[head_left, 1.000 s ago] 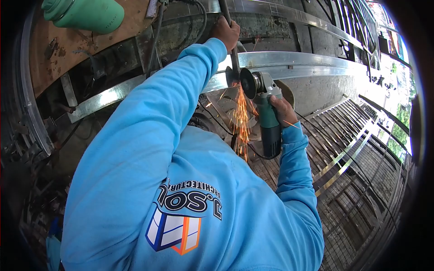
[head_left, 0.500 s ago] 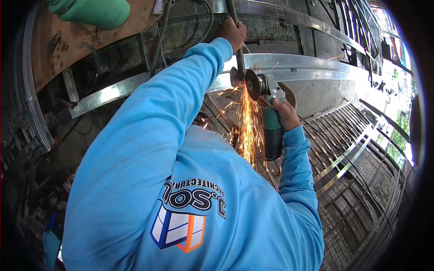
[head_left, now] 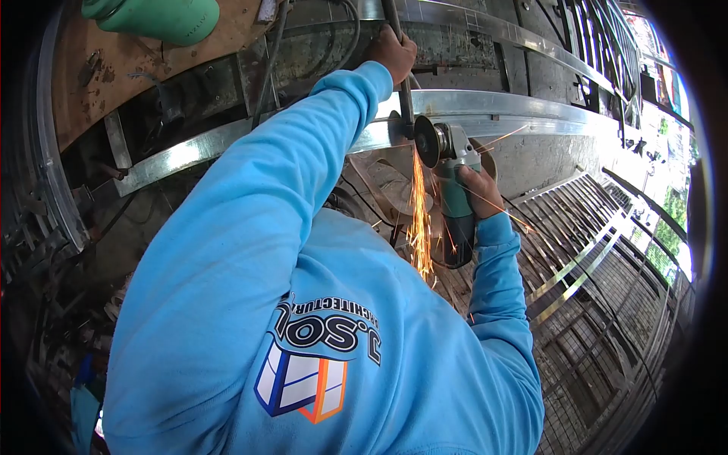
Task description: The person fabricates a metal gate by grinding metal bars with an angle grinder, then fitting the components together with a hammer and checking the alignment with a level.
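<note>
toward the far middle of the head view, the left hand (head_left: pixel 393 54) has its fingers curled closed around a dark bar (head_left: pixel 407 98). the right hand (head_left: pixel 480 189) is wrapped about a grinder (head_left: pixel 456 201); its underneath fingers are hidden, so i cannot tell how far round they reach. the bar crosses in front of a silver beam (head_left: pixel 523 110), its near end right beside the left side of the disc (head_left: pixel 427 142). sparks (head_left: pixel 419 220) pour from there toward the near side, so the two are most likely touching, though the exact contact is too small to make out.

to do this well, i would say, both wrists want to be firm: bar braced against chatter, disc pressed lightly and evenly. the sparks head toward the blue shirt (head_left: pixel 409 318), so angling them aside would be wise. the left hand's place up the bar, apart from the disc, seems sensible.

as for looks, the bar is dull grey, long and narrow, far less shiny than the beam, and runs out of sight at the far edge. the grinder is green in the middle, black at its near end, with a pale metal head. at far left a green bottle (head_left: pixel 182 21) is on a brown board (head_left: pixel 125 83).
</note>
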`<state>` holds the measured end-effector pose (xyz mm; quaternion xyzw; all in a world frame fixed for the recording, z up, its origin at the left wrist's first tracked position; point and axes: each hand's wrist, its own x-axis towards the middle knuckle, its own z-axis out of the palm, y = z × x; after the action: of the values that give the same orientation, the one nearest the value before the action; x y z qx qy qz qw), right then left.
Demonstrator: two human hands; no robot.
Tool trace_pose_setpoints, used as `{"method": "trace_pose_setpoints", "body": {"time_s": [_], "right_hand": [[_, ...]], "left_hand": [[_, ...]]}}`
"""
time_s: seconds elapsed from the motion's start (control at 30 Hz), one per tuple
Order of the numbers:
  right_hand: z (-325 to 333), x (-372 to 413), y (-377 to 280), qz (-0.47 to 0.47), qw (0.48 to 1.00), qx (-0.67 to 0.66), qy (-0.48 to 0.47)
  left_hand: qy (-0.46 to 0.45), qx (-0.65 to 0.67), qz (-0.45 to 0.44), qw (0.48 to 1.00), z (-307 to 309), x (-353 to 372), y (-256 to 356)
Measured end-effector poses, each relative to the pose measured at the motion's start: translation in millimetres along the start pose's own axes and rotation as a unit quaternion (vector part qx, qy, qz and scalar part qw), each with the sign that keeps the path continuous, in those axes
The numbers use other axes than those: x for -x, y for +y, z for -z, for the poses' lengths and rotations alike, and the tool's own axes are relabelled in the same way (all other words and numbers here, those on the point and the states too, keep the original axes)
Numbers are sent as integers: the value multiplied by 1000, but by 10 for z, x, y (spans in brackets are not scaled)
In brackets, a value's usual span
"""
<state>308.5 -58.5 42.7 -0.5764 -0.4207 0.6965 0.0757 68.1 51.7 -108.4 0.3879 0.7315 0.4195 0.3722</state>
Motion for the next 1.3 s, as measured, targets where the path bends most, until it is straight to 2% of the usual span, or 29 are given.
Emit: {"method": "trace_pose_setpoints", "body": {"time_s": [0.03, 0.13, 0.23, 0.33, 0.43, 0.53, 0.63, 0.73, 0.83, 0.93, 1.03, 1.13, 1.23, 1.3], "right_hand": [[22, -11, 26, 18, 1000, 23, 7], [44, -13, 44, -27, 998, -29, -42], [45, -19, 127, 8, 1000, -19, -7], [46, 2, 128, -6, 1000, 13, 27], [-11, 11, 106, 47, 999, -9, 16], [22, 4, 142, 29, 999, 5, 17], [56, 26, 72, -15, 999, -11, -33], [62, 5, 142, 17, 1000, 12, -4], [60, 23, 194, -14, 1000, -1, -3], [24, 25, 123, 13, 1000, -6, -6], [123, -9, 155, -46, 998, -22, -37], [91, -6, 142, 22, 998, 57, -2], [-22, 6, 240, 41, 998, -9, 49], [-24, -5, 119, 53, 998, 14, 24]], "left_hand": [[0, 0, 0, 1000, 16, 12, 24], [-43, -1, 32, 999, 82, 30, 111], [-44, -13, 37, 998, 104, 44, 147], [-48, -23, 26, 998, 51, -20, 70], [-40, 8, 35, 999, 39, 0, 83], [-40, -5, 38, 998, 96, 46, 151], [-47, -27, 51, 997, 102, 52, 177], [-43, -26, 41, 998, 103, 42, 167], [0, -31, 12, 999, 61, 49, 129], [9, 22, 7, 1000, 30, 45, 88], [-27, 38, 40, 998, 68, 46, 123], [8, -20, -17, 1000, 8, 6, 32], [11, -21, -9, 1000, 10, 23, 51], [2, -2, 8, 1000, 16, 25, 71]]}}
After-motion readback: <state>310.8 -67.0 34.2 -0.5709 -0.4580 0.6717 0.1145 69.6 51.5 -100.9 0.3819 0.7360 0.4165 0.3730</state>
